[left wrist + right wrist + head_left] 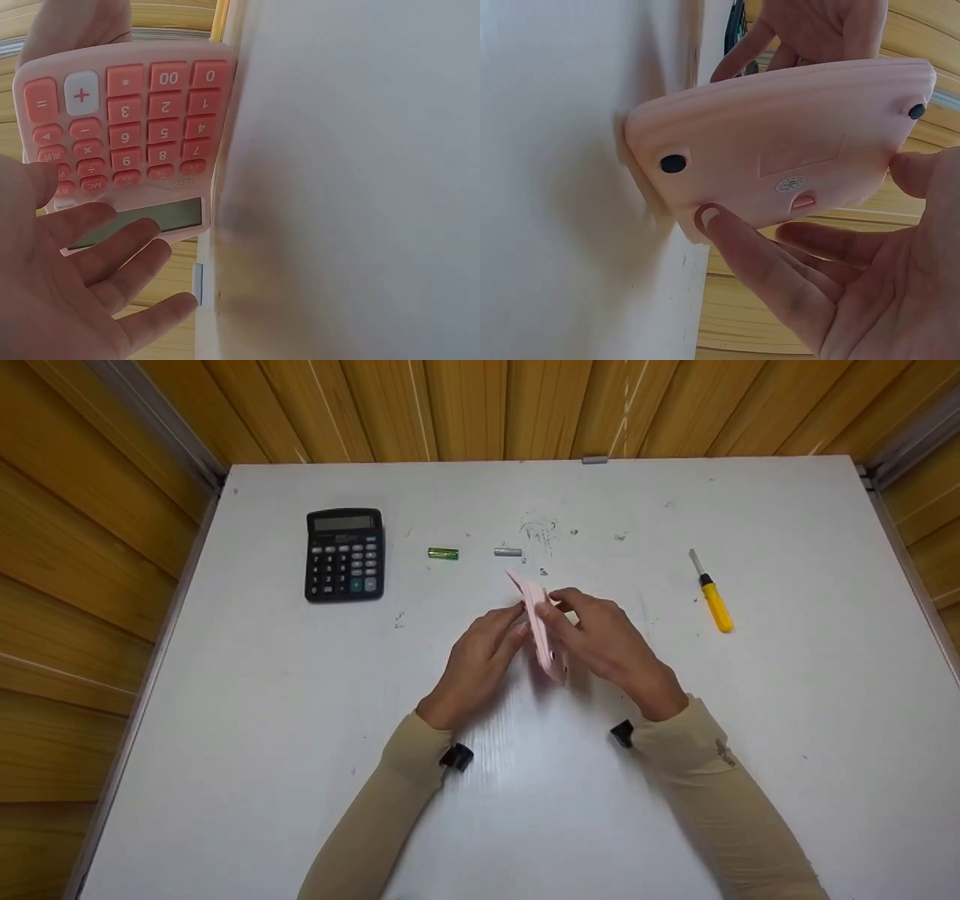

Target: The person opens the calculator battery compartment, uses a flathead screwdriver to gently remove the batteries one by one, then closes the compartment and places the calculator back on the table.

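Observation:
A pink calculator (545, 637) stands on its side edge on the white table, between both hands. Its keys and display (180, 216) face the left hand (484, 652); that hand's loosely spread fingers lie across the display, and its thumb reaches the keys near the edge. On the other side is the right hand (604, 634), holding the calculator by its back and edges with thumb and fingers. The calculator's back (735, 135) shows black round feet and a small latch (803, 200) on a closed cover. Some fingers of the right hand are hidden behind the calculator.
A black calculator (345, 555) lies at the back left. A green battery (443, 553) and a grey battery (508, 552) lie beyond the hands. To the right is a yellow-handled screwdriver (716, 604). A small grey piece (595, 460) sits at the table's far edge.

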Motion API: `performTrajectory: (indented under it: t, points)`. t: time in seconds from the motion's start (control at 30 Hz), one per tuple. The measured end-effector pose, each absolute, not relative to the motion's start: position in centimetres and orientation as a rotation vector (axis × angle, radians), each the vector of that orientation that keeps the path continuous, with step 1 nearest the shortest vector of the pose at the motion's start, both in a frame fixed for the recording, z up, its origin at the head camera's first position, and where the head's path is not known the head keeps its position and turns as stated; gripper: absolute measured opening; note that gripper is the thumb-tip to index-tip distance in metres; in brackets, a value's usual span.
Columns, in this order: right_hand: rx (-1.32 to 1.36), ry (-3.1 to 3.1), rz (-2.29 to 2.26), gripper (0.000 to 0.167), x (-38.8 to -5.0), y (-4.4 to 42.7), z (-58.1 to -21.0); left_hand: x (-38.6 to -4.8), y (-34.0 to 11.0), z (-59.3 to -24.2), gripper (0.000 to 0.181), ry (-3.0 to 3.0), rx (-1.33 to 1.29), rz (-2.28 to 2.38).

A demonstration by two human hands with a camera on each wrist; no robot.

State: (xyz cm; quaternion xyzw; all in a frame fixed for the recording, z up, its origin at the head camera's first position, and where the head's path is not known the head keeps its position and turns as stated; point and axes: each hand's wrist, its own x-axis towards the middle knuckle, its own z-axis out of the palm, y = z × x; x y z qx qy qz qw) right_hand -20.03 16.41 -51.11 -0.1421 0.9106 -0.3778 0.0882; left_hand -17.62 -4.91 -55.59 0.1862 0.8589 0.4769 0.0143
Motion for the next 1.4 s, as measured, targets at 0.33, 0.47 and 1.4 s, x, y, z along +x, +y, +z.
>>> performTrajectory:
  t: [0.33,0.47,1.4]
  points:
    - [-0.275,2.594,-1.318,0.055,-19.6,15.9,-50.5,-17.6,-4.6,-55.9,0.051,2.71,0.599,1.318]
    - [-0.252,2.564,-1.368,0.052,-19.5,15.9,-50.5,-17.6,-4.4,-56.0,0.053,2.705,0.542,1.239]
    - [-0.135,2.547,-1.39,0.048,-20.2,17.6,-49.6,-17.8,-4.6,-56.3,0.062,2.784,0.295,1.015]
